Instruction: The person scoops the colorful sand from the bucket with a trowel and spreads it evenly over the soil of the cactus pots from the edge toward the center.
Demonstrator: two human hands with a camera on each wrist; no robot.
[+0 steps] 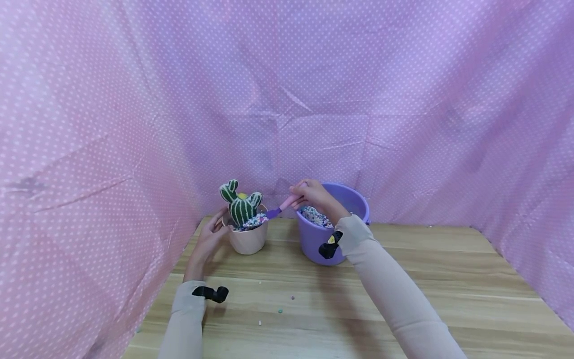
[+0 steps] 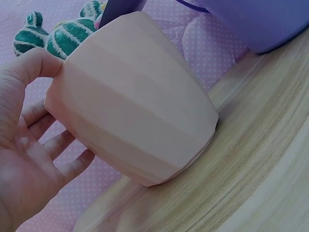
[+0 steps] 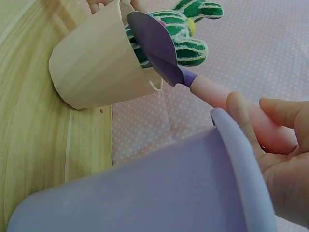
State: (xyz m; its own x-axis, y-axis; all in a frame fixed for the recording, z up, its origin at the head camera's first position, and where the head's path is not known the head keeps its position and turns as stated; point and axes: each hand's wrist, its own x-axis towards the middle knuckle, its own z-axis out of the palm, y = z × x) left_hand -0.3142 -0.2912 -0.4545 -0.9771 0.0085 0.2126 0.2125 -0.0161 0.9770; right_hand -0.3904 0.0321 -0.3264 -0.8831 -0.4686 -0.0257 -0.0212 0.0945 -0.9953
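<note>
In my right hand I grip the pink handle of a small garden trowel, its purple blade tilted over the flower pot's rim. Multicoloured pebbles lie on or beside the blade; the head view does not separate them fully. The pale faceted flower pot stands on the table and holds a green, white-striped toy cactus. My left hand holds this pot at its left side, thumb at the rim and fingers against the wall. The pot's inside is mostly hidden.
A purple bucket with more coloured pebbles stands right of the pot, below my right forearm. A few loose pebbles lie on the wooden table. Pink dotted cloth hangs behind and at both sides.
</note>
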